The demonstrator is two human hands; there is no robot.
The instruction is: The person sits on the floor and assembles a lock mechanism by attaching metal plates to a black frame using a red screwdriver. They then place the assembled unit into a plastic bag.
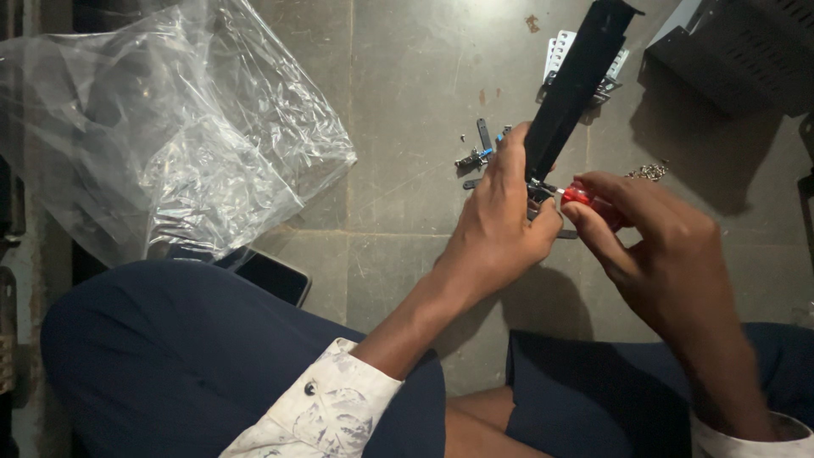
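Note:
My left hand grips the lower end of a long black metal bracket that slants up to the right over the floor. My right hand holds a red-handled screwdriver, its short metal shaft pointing left into the bracket's lower end, right beside my left thumb. The handle is mostly hidden by my right fingers.
Small screws and metal parts lie on the tiled floor behind my left hand. A white perforated piece sits under the bracket. A crumpled clear plastic bag fills the left. A dark phone lies by my knee. A black metal case stands top right.

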